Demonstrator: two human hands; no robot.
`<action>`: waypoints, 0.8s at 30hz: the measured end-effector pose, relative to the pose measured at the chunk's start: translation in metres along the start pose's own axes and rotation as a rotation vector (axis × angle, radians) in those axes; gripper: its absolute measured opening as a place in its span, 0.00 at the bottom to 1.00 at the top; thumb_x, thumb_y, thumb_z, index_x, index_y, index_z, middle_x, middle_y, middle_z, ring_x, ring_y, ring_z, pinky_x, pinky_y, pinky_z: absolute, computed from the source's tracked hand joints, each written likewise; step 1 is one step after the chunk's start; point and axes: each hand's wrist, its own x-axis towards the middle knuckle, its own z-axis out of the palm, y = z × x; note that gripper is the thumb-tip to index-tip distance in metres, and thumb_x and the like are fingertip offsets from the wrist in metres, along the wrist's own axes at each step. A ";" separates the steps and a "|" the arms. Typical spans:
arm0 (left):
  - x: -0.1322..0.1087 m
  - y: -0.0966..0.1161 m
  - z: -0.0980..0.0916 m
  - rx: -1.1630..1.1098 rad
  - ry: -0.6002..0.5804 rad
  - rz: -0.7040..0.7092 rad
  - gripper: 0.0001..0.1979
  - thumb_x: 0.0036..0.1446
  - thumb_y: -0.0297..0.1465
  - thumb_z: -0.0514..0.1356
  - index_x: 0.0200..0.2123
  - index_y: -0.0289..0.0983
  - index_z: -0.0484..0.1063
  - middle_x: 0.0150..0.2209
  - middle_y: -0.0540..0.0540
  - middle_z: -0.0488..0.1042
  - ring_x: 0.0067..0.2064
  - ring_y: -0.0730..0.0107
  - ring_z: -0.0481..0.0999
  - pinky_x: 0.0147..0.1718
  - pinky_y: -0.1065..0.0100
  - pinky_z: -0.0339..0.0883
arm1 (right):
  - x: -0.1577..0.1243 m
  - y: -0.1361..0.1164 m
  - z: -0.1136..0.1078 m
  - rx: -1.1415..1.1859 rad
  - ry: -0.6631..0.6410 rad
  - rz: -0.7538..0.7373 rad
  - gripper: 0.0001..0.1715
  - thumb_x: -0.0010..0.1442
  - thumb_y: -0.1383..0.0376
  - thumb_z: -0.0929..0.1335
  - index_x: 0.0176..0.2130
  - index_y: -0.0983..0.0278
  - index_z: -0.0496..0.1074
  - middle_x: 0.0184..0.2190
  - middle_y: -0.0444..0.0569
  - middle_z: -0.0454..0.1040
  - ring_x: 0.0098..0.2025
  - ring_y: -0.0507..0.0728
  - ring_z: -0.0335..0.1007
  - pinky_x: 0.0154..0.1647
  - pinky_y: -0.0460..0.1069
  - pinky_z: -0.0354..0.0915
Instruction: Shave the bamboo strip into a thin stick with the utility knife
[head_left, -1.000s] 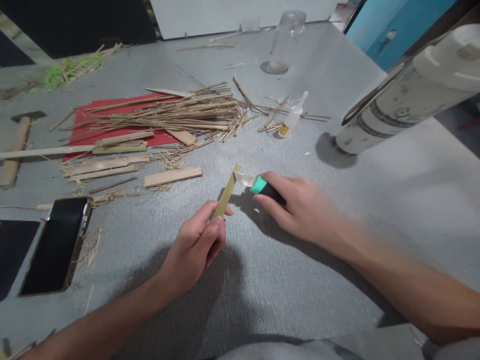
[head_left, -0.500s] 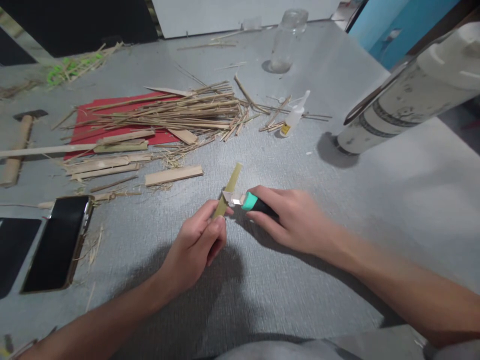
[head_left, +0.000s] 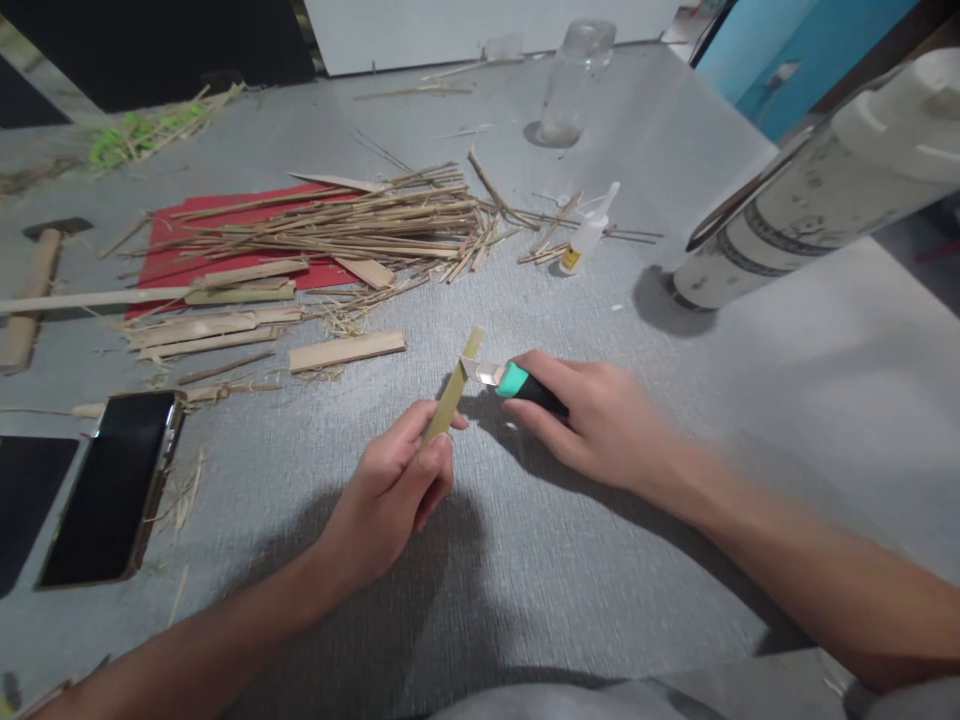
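My left hand (head_left: 401, 475) pinches the lower end of a thin yellow-green strip (head_left: 450, 398), which looks like bamboo and points up and away. My right hand (head_left: 592, 415) is wrapped round a utility knife (head_left: 514, 380) with a black and turquoise handle. The knife's short blade (head_left: 480, 371) meets the strip near its far end. Beyond my left hand a flat pale wooden piece (head_left: 347, 351) lies on the grey table (head_left: 570, 570).
Many dry stalks (head_left: 360, 220) lie over a red sheet (head_left: 169, 240). A glue bottle (head_left: 585, 240), a glass jar (head_left: 574, 85) and a tall patterned flask (head_left: 795, 200) stand to the right. At left are a phone (head_left: 112, 490) and a hammer (head_left: 34, 300).
My right hand has moved the knife away from me and slightly right, so the blade has slid up along the strip toward its far end. My left hand has stayed put.
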 end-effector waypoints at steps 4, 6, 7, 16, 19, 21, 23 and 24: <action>0.001 0.000 0.001 0.005 -0.002 -0.024 0.15 0.80 0.45 0.53 0.52 0.40 0.67 0.22 0.60 0.62 0.20 0.78 0.56 0.19 0.76 0.55 | 0.000 -0.001 0.000 0.027 -0.027 -0.014 0.20 0.79 0.50 0.62 0.46 0.63 0.71 0.31 0.47 0.75 0.29 0.56 0.66 0.32 0.50 0.52; 0.000 0.000 0.001 0.005 -0.002 -0.024 0.15 0.80 0.45 0.53 0.52 0.40 0.67 0.22 0.60 0.62 0.20 0.78 0.56 0.19 0.76 0.55 | 0.000 -0.001 0.001 0.024 -0.024 -0.020 0.20 0.79 0.50 0.63 0.46 0.63 0.71 0.32 0.48 0.75 0.29 0.56 0.67 0.32 0.50 0.52; 0.000 -0.001 0.001 0.004 -0.004 -0.025 0.14 0.80 0.45 0.53 0.52 0.40 0.67 0.22 0.60 0.62 0.19 0.78 0.56 0.19 0.76 0.55 | 0.000 -0.001 0.001 0.021 -0.018 -0.020 0.20 0.79 0.50 0.63 0.46 0.63 0.71 0.32 0.48 0.76 0.29 0.56 0.67 0.32 0.51 0.51; -0.001 -0.001 0.000 0.012 -0.009 -0.027 0.14 0.79 0.45 0.53 0.53 0.40 0.66 0.21 0.61 0.62 0.19 0.78 0.56 0.19 0.76 0.54 | 0.000 0.000 0.002 0.034 -0.020 -0.011 0.20 0.79 0.50 0.63 0.46 0.62 0.71 0.32 0.48 0.76 0.29 0.55 0.66 0.32 0.51 0.51; -0.001 0.000 -0.001 0.014 -0.011 -0.030 0.14 0.79 0.45 0.54 0.53 0.40 0.66 0.21 0.61 0.62 0.19 0.78 0.56 0.18 0.76 0.54 | 0.001 -0.001 0.002 0.043 -0.033 -0.002 0.19 0.79 0.50 0.63 0.46 0.62 0.70 0.32 0.48 0.76 0.30 0.55 0.66 0.32 0.50 0.52; -0.001 0.000 -0.001 0.010 -0.010 -0.035 0.15 0.79 0.45 0.54 0.53 0.40 0.66 0.22 0.61 0.61 0.19 0.78 0.56 0.18 0.75 0.54 | 0.001 -0.001 0.001 0.049 -0.044 0.003 0.19 0.79 0.50 0.63 0.45 0.61 0.70 0.32 0.47 0.76 0.30 0.55 0.66 0.32 0.50 0.52; 0.000 0.000 -0.001 0.011 -0.020 -0.041 0.15 0.79 0.45 0.54 0.53 0.40 0.66 0.22 0.61 0.61 0.19 0.77 0.56 0.19 0.75 0.55 | 0.001 -0.001 0.001 0.051 -0.052 0.007 0.19 0.79 0.50 0.63 0.44 0.61 0.69 0.31 0.47 0.75 0.30 0.55 0.66 0.32 0.50 0.52; 0.000 0.001 -0.001 0.015 -0.025 -0.043 0.15 0.79 0.45 0.54 0.53 0.40 0.66 0.22 0.61 0.61 0.19 0.77 0.56 0.19 0.75 0.55 | 0.001 -0.001 0.001 0.051 -0.053 0.009 0.19 0.79 0.50 0.63 0.44 0.61 0.69 0.31 0.47 0.75 0.30 0.55 0.66 0.32 0.50 0.52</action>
